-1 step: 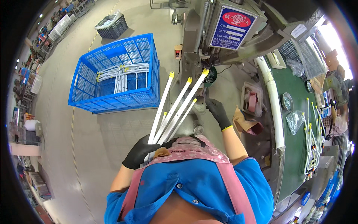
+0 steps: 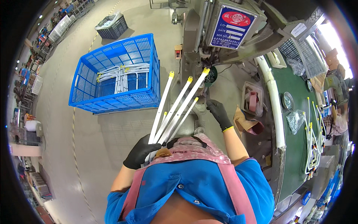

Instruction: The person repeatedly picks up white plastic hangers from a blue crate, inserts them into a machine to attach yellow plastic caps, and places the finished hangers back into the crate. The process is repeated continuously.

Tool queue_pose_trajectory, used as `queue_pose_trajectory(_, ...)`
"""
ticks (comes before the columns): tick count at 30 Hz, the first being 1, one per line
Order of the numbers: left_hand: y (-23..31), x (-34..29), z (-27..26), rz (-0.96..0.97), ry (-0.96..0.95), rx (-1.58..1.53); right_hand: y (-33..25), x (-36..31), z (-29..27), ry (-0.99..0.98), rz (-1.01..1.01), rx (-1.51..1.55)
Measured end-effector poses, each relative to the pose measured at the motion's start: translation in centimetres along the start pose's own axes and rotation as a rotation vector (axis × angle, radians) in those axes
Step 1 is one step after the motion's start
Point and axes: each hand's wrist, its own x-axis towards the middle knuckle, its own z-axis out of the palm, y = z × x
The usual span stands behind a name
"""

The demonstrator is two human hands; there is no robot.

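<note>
In my black-gloved left hand (image 2: 141, 152) is a bundle of white metal tubes (image 2: 181, 108) with yellow end caps, gripped near their lower ends against my apron. The tubes fan out away from me. The longest reaches the tool of a riveting-type press machine (image 2: 206, 56), its capped tip just beneath that tool. My right hand (image 2: 219, 114), also gloved in black, hovers to the right of the tubes, apart from them. Its fingers are drawn together; whatever is between them, if anything, is too small to make out.
Left of the machine stands a blue plastic crate (image 2: 112, 100) holding more white tubes. A dark basket (image 2: 112, 30) sits behind it. To the right are a clear bin (image 2: 246, 99), an open cardboard box (image 2: 244, 121) and a green-topped workbench (image 2: 292, 156) carrying tube frames, bowls and plastic bags.
</note>
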Motion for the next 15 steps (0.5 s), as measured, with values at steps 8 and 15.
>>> queue_pose_trajectory(8,-0.4,-0.9,1.2,0.02,0.15,-0.054,2.4,-3.0,-0.1,-0.117,-0.008,0.113)
queue_pose_trajectory(15,-3.1,-2.7,3.5,0.277,0.441,-0.14,4.8,-1.4,1.0,-0.499,-0.499,-0.156)
